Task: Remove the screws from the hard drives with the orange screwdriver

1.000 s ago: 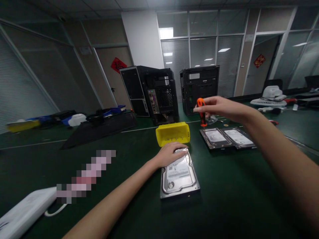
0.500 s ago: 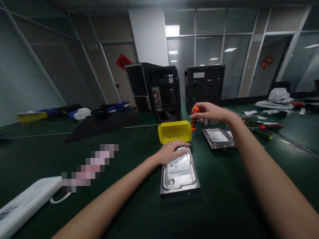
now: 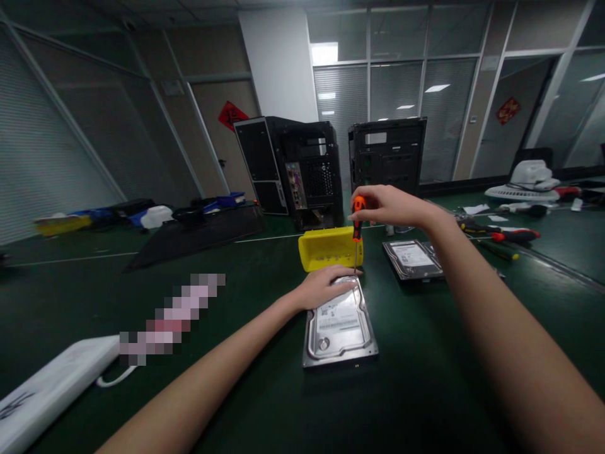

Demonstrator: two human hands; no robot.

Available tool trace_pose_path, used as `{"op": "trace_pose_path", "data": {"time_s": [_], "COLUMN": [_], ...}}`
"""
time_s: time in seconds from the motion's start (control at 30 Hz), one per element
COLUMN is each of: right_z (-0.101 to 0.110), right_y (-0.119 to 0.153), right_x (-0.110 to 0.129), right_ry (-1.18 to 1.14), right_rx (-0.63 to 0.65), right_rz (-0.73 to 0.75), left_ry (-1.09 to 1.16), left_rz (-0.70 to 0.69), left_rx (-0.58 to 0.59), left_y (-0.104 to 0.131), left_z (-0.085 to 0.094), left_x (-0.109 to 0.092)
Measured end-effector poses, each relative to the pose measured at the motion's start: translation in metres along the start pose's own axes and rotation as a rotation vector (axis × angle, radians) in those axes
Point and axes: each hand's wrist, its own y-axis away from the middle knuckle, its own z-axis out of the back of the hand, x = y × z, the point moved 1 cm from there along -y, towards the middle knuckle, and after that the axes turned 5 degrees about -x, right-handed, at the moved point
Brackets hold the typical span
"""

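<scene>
A silver hard drive (image 3: 347, 337) with a white label lies flat on the dark green table in front of me. My left hand (image 3: 326, 287) holds its far end, with the thumb across the top and the fingers along the far edge. In my right hand (image 3: 378, 205) is an upright screwdriver (image 3: 358, 217) with an orange and black handle, pinched near the top. Its thin shaft points down to the drive's far right corner, close to my left fingertips; whether the tip sits in a screw is too small to tell. Just behind stands a yellow bin (image 3: 312, 255) with small pieces inside.
To the right lies another hard drive (image 3: 411, 260), partly behind my right forearm. Two black computer cases (image 3: 316, 170) stand at the back. Pliers (image 3: 517, 235) and other tools lie far right. A white box (image 3: 57, 372) is at near left, a black mat (image 3: 198, 233) beyond.
The screwdriver has moved left and a little nearer, from beside the yellow bin to over the drive's far right corner. My left hand stays on the drive.
</scene>
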Motion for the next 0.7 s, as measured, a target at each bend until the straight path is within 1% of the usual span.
{"op": "trace_pose_path", "data": {"time_s": [0.4,0.7], "right_z": [-0.0014,-0.0023], "right_y": [-0.0012,-0.0006], "right_x": [0.0040,0.0046], "right_ry": [0.071,0.040], "right_rx": [0.020,0.024], "right_rz": [0.029,0.033], "left_ry": [0.003,0.003], "left_rz": [0.012,0.002], "left_rx": [0.019,0.008], "left_y": [0.0004,0.0003], "left_z": [0.0021,0.0012], "left_x": [-0.0045,-0.0046]}}
